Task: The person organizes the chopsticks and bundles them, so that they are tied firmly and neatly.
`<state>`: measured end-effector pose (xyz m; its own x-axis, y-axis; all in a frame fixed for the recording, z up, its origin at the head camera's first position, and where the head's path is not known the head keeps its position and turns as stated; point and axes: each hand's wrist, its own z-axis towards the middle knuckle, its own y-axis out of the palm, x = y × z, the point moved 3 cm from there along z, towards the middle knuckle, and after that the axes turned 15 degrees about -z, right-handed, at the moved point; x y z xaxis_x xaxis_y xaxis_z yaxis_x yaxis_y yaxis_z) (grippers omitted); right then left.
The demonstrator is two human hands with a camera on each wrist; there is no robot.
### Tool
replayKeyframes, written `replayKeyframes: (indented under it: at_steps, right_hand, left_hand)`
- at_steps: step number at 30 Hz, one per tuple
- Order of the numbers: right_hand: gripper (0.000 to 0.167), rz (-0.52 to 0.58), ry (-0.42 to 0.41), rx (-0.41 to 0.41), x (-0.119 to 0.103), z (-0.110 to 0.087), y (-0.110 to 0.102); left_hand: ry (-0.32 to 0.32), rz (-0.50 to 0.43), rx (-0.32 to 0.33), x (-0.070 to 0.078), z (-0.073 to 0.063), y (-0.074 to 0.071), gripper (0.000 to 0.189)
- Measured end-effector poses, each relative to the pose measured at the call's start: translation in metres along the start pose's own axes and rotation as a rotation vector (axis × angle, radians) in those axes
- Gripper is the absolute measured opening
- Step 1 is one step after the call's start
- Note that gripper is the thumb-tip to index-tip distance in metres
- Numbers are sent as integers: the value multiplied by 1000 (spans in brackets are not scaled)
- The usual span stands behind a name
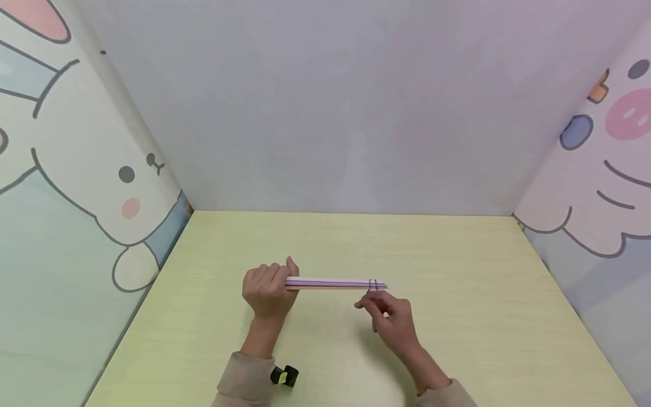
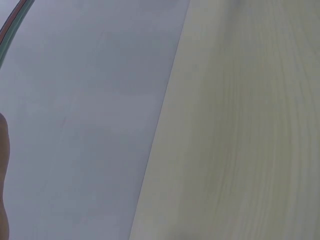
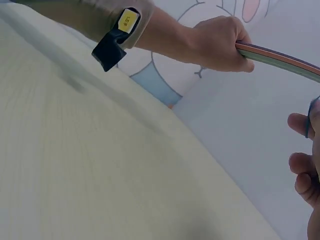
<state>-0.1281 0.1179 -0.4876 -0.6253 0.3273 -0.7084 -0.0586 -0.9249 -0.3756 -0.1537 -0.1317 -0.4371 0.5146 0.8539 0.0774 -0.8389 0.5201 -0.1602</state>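
My left hand (image 1: pixel 269 289) grips one end of a bundle of thin, straight coloured sticks (image 1: pixel 330 283), held level above the table. White, lilac and orange show from the head; orange and green sides of the bundle (image 3: pixel 280 57) face the right wrist camera. Around its right end loops a thin dark elastic band (image 1: pixel 373 285). My right hand (image 1: pixel 394 321), just below that end, pinches the band between thumb and forefinger, drawing it down from the sticks. Only a corner of the bundle (image 2: pixel 12 30) enters the left wrist view.
Beneath the hands lies a pale wooden table (image 1: pixel 458 265). A plain grey wall (image 1: pixel 325 113) stands behind it, with cartoon-printed panels (image 1: pixel 76 226) along both sides. A black strap with a yellow label (image 1: pixel 285 376) hangs at the left sleeve.
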Motion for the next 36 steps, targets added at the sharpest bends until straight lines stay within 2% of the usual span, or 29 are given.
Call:
replayKeyframes:
  at_steps: [4,5,7,9,13,15,21,23,27,29,33,36]
  right_hand:
    - [14,-162,-369,57,-3,0,5]
    - [18,-189,-435,72,-4,0,7]
    - [24,-233,-512,96,-6,0,9]
    - [24,-253,-516,112,-6,1,11]
    - [21,-200,-418,128,-4,4,10]
    - [19,-180,-413,147,-3,5,10]
    - [32,-283,-612,201,-14,1,18]
    - [41,-311,-630,216,-18,0,20]
    - [51,-329,-603,239,-27,-1,23]
    - [52,-281,-599,229,-33,0,23]
    - [53,-94,-598,198,-44,3,23]
    - [56,59,-548,190,-46,2,23]
  left_hand:
    - [-31,1,-26,-1,-2,2,38]
    - [-36,1,-33,-1,-3,2,38]
    - [-40,-1,-39,0,-3,3,38]
    - [-39,-2,-35,0,-2,4,38]
    - [-38,6,-18,0,-1,4,37]
    - [-42,9,-12,0,0,3,37]
    - [-82,-2,-30,2,-2,5,36]
    - [-96,-3,-42,2,-2,6,36]
    - [-116,-4,-56,3,-2,8,36]
    - [-125,-10,-59,3,-2,9,36]
    - [-138,-20,-66,4,-2,10,36]
    - [-143,-27,-64,6,-1,10,36]
